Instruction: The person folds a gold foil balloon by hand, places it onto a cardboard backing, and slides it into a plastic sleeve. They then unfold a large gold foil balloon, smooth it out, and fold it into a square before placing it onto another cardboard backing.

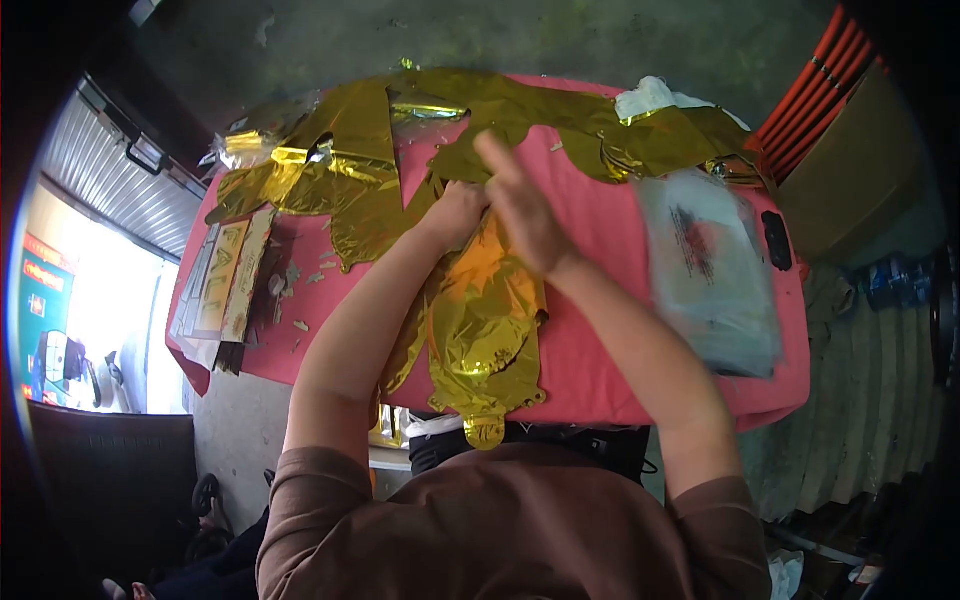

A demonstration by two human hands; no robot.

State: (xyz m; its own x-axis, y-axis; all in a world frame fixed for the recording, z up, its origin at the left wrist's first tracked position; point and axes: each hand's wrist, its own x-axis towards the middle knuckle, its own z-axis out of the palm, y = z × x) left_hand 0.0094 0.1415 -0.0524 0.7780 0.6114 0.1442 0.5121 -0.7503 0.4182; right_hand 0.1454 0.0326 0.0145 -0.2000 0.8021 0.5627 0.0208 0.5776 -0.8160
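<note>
A flat, uninflated gold foil balloon (480,340) lies lengthwise on the table in front of my body. Its rounded tab hangs over the near edge. My left hand (460,213) is closed at the balloon's far end, with its fingers curled on the foil. Just right of it is my right hand (525,215), held edge-on over the same foil. Its fingers are stretched out and somewhat blurred. Both hands partly hide the foil under them.
More gold foil sheets (365,185) spread across the back of the pink-covered table (600,300). Clear plastic bags (705,270) lie at right beside a black object (776,240). Printed card packs (225,285) and paper scraps sit at left. A cardboard box (850,160) stands beyond the right edge.
</note>
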